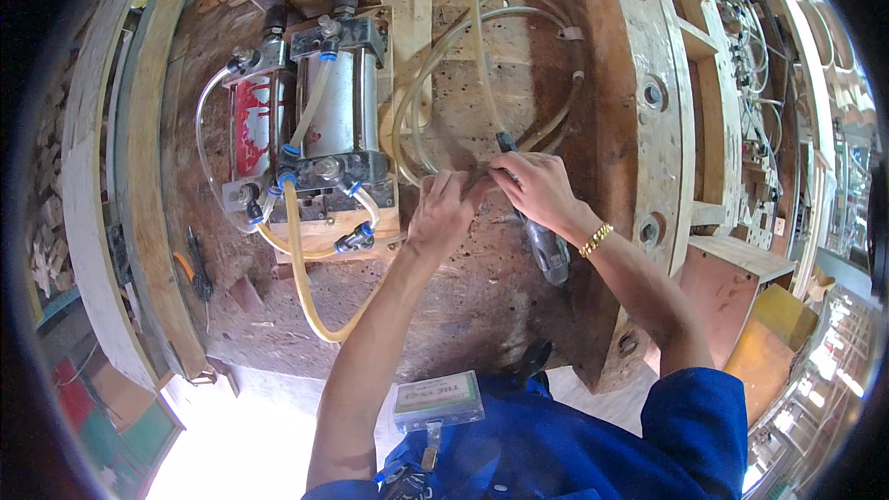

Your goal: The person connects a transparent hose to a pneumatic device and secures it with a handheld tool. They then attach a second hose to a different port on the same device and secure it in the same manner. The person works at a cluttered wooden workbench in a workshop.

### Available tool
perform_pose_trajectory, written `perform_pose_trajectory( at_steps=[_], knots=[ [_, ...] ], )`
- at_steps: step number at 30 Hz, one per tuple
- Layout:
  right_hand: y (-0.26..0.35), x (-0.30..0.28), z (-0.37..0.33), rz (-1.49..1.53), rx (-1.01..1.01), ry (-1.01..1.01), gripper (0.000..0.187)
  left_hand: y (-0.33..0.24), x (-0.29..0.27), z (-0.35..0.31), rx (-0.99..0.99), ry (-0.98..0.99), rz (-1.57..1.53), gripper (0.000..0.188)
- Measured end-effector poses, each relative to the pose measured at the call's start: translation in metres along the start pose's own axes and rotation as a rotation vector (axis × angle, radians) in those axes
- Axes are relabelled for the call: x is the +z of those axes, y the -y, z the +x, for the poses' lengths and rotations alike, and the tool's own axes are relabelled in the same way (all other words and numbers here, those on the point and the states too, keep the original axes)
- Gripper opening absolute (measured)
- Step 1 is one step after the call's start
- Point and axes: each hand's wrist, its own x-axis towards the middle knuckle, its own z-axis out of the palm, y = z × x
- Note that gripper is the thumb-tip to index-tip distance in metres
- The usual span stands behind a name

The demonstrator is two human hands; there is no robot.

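My left hand [443, 213] and my right hand [537, 187] meet over the middle of the brown wooden workbench [463, 315]. The fingers of both are pinched together, and whatever lies between the fingertips is too small and hidden to make out. Under my right hand runs a dark, slim, cylindrical tool [546, 252], its rounded end pointing toward me. At its far end, just beyond my right fingers, a black fitting [506, 142] joins a clear yellowish hose [483, 65]. My right palm covers the tool's middle; whether it grips the tool cannot be seen.
Left of my hands, two pneumatic cylinders [338, 102] stand on a wooden base with looping tubes [301, 278]. Coiled hose [412, 102] lies beyond my hands. Orange-handled pliers [196, 264] lie at far left. A thick holed beam [648, 157] borders the right.
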Motion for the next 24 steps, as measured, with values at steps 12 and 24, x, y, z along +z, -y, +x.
perform_pose_trajectory(
  at_steps=[12,24],
  knots=[
    [0.014,0.007,0.002,-0.075,0.144,0.031,0.009,-0.003,-0.001,-0.004,-0.042,-0.044,-0.037,0.041],
    [0.012,-0.008,0.044,-0.223,0.033,0.471,0.010,-0.002,-0.008,0.005,-0.089,0.004,-0.114,0.038]
  ],
)
